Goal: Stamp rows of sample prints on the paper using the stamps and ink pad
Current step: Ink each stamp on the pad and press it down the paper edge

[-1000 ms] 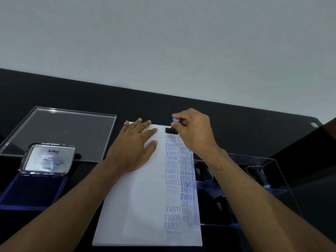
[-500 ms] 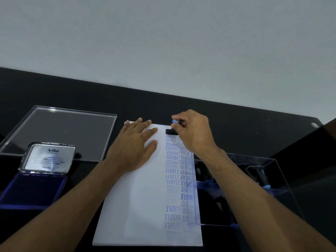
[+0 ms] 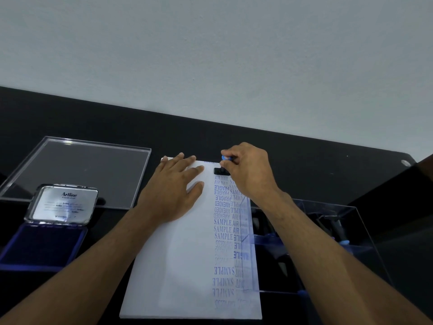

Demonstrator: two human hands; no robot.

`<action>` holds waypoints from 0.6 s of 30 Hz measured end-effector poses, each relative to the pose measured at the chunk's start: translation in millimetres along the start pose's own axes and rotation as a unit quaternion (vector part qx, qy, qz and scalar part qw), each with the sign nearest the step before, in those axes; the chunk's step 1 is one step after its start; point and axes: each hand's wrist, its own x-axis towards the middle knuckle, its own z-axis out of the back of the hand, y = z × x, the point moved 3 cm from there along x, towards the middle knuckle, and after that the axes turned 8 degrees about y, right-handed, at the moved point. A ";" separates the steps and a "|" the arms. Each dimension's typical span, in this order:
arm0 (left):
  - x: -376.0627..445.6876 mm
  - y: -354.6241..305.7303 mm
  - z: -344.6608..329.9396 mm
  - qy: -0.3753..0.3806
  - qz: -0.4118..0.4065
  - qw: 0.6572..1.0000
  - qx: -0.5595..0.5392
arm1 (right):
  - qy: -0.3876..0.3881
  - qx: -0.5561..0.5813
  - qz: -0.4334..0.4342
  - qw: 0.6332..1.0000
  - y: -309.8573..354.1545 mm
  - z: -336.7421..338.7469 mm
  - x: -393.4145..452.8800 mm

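A white sheet of paper (image 3: 178,266) lies on the black table, with columns of blue prints (SAMPLE, AIR MAIL, FRAGILE, AMENDED) down its right side. My left hand (image 3: 174,191) rests flat on the paper's upper left part. My right hand (image 3: 248,172) grips a stamp (image 3: 220,170) with a black base and a blue-tipped handle, held down on the paper near its far edge, just above the AIR MAIL prints. The open ink pad (image 3: 42,247) with dark blue felt sits at the left, its silver Artline lid raised.
A clear acrylic lid (image 3: 93,170) lies at the back left. A clear acrylic box (image 3: 346,231) holding several more stamps stands right of the paper, under my right forearm. The table's far edge meets a plain wall.
My right hand with the stamp shifted very slightly toward me on the paper's far end, uncovering a faint print at the top edge. My left hand has stayed put.
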 end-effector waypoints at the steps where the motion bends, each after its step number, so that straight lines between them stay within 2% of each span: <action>1: 0.1 -0.2 0.2 -0.002 -0.001 1.000 0.000 | -0.002 0.000 0.003 1.000 1.0 0.5 0.0; 18: -0.2 -0.1 -0.3 0.000 0.004 1.000 -0.002 | -0.001 0.000 -0.004 1.000 4.6 5.3 2.3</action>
